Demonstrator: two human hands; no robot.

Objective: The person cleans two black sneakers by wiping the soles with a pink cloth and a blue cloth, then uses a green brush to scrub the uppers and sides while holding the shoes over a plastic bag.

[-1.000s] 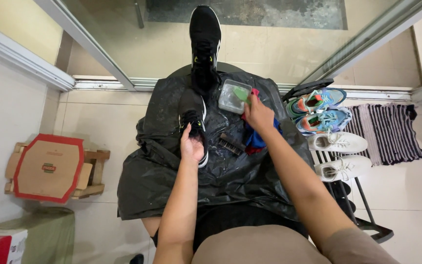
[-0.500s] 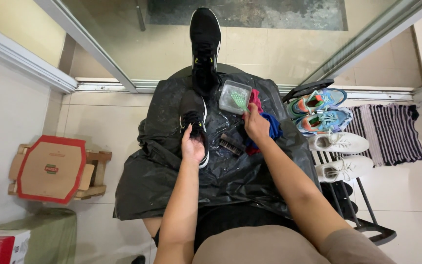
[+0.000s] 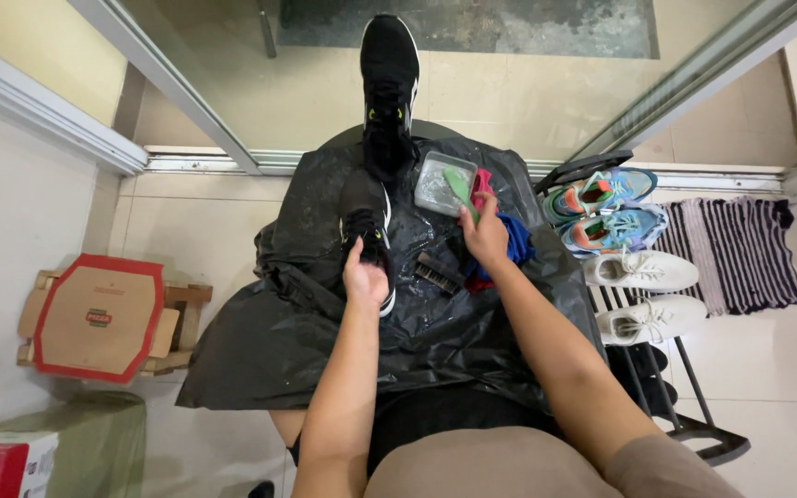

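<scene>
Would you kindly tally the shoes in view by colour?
Black shoes: 2, one held by the left hand, one on the foot ahead
Teal and orange shoes: 2
White shoes: 2
Total: 6

You're getting soft, even daylight, sharp focus, faint glare on the black plastic sheet (image 3: 472, 314), and wide-angle bending at the edges.

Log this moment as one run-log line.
left hand: grips black shoe | right hand: holds green brush over clear tub
</scene>
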